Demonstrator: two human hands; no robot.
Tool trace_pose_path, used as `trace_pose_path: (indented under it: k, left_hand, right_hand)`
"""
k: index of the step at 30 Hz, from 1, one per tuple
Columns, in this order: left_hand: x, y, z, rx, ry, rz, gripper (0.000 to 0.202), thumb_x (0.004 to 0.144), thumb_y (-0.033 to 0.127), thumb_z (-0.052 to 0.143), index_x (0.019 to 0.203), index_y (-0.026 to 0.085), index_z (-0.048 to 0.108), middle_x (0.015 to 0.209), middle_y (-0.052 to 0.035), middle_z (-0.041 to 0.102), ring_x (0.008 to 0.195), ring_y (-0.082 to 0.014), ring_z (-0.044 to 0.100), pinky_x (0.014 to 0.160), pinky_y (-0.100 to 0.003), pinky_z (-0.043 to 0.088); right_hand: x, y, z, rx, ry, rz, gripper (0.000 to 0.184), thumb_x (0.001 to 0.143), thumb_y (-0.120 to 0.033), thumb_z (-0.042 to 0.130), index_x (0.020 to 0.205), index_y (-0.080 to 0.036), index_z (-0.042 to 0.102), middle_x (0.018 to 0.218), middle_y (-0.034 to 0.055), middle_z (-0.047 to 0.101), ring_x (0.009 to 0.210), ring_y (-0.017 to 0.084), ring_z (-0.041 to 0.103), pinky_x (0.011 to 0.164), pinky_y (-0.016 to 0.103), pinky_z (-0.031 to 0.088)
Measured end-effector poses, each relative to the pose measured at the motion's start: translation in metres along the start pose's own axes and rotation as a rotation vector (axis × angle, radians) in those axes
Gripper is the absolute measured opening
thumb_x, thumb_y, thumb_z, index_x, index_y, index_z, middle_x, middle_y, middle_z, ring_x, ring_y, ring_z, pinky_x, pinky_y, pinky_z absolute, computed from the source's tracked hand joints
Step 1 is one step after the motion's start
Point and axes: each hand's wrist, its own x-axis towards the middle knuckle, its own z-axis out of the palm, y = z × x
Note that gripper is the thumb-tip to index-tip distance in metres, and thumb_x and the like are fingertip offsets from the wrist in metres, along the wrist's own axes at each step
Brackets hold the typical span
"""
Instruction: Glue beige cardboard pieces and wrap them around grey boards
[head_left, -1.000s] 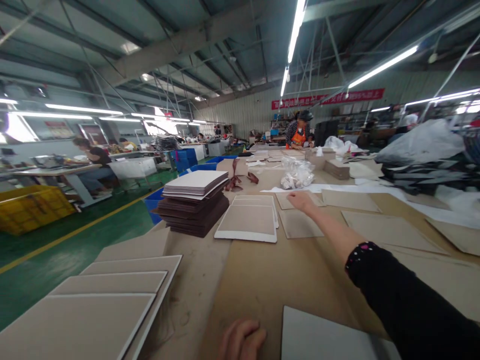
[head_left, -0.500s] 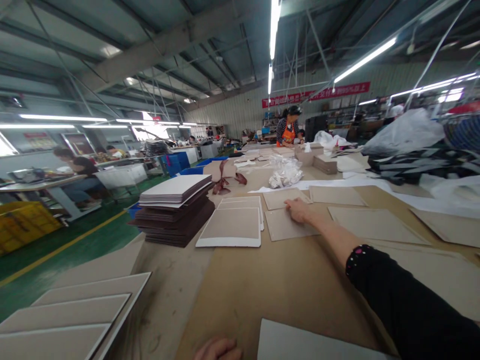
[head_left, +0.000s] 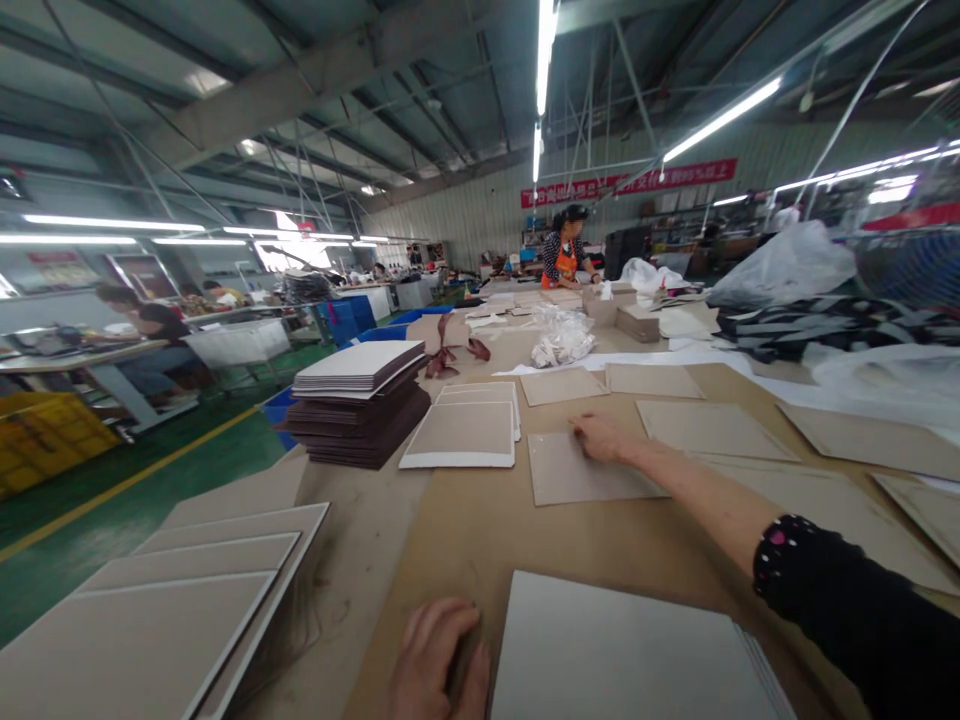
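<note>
My right hand (head_left: 600, 437) reaches out over the worktable, its fingers closed at the far edge of a flat beige board (head_left: 581, 478); the underside of the grip is hidden. My left hand (head_left: 440, 660) is low in the view, fingers bent and thumb apart, with nothing in it. Just right of it lies a stack of grey-white boards (head_left: 615, 650), cut off by the lower picture edge. More beige boards lie beyond and right of my right hand, among them one board (head_left: 566, 385) behind it and another (head_left: 709, 430) beside my forearm.
To the left stands a tall stack of dark brown sheets (head_left: 360, 430) with pale boards on top. White-edged beige panels (head_left: 465, 435) overlap beside it; larger panels (head_left: 187, 600) lie front left. A clear plastic bag (head_left: 562, 338) sits farther back. Across the table works a person in an orange apron (head_left: 566, 262).
My right hand has drawn the beige board nearer, away from the board behind it. My left hand has come farther into view beside the grey-white stack. The view has shifted slightly.
</note>
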Motion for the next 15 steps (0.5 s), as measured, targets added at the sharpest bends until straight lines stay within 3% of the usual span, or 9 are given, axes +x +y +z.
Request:
trace_pose_path:
  k: [3,6,8,11,15]
  left_hand:
    - [0.004,0.019,-0.005,-0.114,-0.003,-0.212,0.021,0.091,0.035,0.053,0.098,0.022,0.068,0.102,-0.008,0.069,0.096,-0.0227,0.066,0.085,-0.038,0.057]
    - [0.009,0.033,-0.012,-0.208,-0.019,-0.406,0.037,0.091,0.047,0.047,0.103,0.019,0.068,0.109,-0.0106,0.069,0.104,-0.0261,0.064,0.094,-0.046,0.053]
    - [0.019,0.04,-0.015,-0.226,-0.087,-0.478,0.046,0.092,0.052,0.041,0.109,0.018,0.066,0.115,-0.0118,0.068,0.111,-0.0269,0.061,0.1,-0.048,0.048]
    - [0.048,0.051,-0.013,-0.194,-0.253,-0.459,0.05,0.096,0.048,0.033,0.123,0.016,0.059,0.129,-0.0122,0.062,0.122,-0.025,0.055,0.108,-0.044,0.04]
    - [0.098,0.06,0.013,-0.147,-0.393,-0.387,0.041,0.097,0.034,0.039,0.126,0.013,0.057,0.133,-0.0141,0.059,0.128,-0.023,0.05,0.113,-0.038,0.032]
  right_hand:
    - [-0.037,0.005,-0.021,0.078,0.078,0.032,0.035,0.096,-0.032,0.062,0.128,-0.018,0.056,0.13,0.0107,0.055,0.114,0.026,0.056,0.098,0.049,0.048]
    - [-0.071,0.027,-0.048,0.133,0.149,0.189,0.035,0.097,-0.034,0.06,0.128,-0.017,0.056,0.127,0.0107,0.056,0.112,0.026,0.058,0.095,0.049,0.049]
    - [-0.092,0.04,-0.057,0.165,0.125,0.296,0.032,0.098,-0.035,0.059,0.122,-0.015,0.059,0.117,0.0094,0.061,0.101,0.023,0.062,0.088,0.044,0.053]
    - [-0.119,0.047,-0.053,0.206,0.028,0.375,0.027,0.097,-0.035,0.061,0.115,-0.014,0.061,0.11,0.0079,0.063,0.093,0.02,0.064,0.081,0.039,0.056]
    - [-0.127,0.034,-0.035,0.237,-0.025,0.42,0.027,0.095,-0.033,0.063,0.116,-0.015,0.061,0.118,0.0093,0.06,0.103,0.023,0.061,0.088,0.043,0.053]
